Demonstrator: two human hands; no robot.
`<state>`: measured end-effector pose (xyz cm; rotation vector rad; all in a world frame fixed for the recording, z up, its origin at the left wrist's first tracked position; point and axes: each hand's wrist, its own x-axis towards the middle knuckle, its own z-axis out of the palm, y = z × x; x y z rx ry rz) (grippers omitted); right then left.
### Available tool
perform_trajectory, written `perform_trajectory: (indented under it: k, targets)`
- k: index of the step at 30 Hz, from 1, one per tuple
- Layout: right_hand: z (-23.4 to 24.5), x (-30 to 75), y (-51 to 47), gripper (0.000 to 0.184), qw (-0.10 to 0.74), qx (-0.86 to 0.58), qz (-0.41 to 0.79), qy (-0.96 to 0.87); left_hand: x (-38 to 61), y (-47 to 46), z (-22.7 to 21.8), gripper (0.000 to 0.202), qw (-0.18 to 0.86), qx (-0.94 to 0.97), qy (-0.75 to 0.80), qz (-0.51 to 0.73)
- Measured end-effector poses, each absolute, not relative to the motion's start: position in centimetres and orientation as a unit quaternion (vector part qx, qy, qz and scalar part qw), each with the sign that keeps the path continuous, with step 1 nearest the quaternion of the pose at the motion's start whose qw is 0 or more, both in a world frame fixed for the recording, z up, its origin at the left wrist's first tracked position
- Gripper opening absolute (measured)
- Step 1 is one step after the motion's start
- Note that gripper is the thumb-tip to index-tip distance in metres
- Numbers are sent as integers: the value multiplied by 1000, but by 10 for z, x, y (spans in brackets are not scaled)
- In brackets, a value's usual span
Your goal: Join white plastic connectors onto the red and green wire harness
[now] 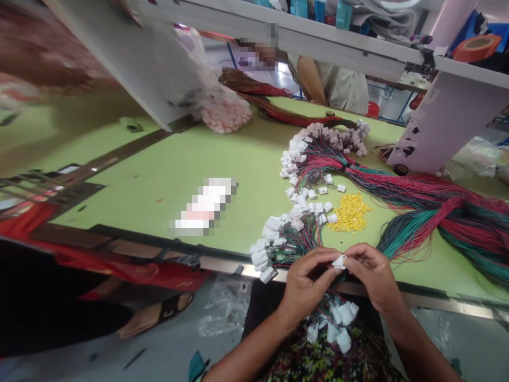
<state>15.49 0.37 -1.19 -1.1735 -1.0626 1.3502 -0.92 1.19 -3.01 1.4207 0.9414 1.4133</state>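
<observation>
My left hand [306,284] and my right hand [371,276] meet at the near edge of the green table [167,175], both pinched on one small white connector [339,261]. Below my hands, several white connectors [338,323] hang on thin wires over my lap. Just beyond my fingers lies a bunch of wired white connectors [278,239]. A small heap of yellow pieces [350,212] sits a little farther in.
A long red and green wire bundle [437,207] runs off to the right, with more white connectors [322,138] at its far curl. A bag of pink parts [225,114] lies at the back. A co-worker [334,79] sits across the table. A white shelf post [441,127] stands right.
</observation>
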Motion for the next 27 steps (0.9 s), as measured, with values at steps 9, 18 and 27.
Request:
perform_trajectory:
  k: [9,18,27]
  targets:
    - [-13,156,-1,18,487,-481,488,-541,-9,13,-27,20,421,598,387,562]
    - [-6,193,-35,17,295,-376,256,-840,-46,-22,-41,17,324,601,476,555]
    - [1,186,-28,11,231,-360,240,-872,-82,-39,-33,41,582,371,553,466]
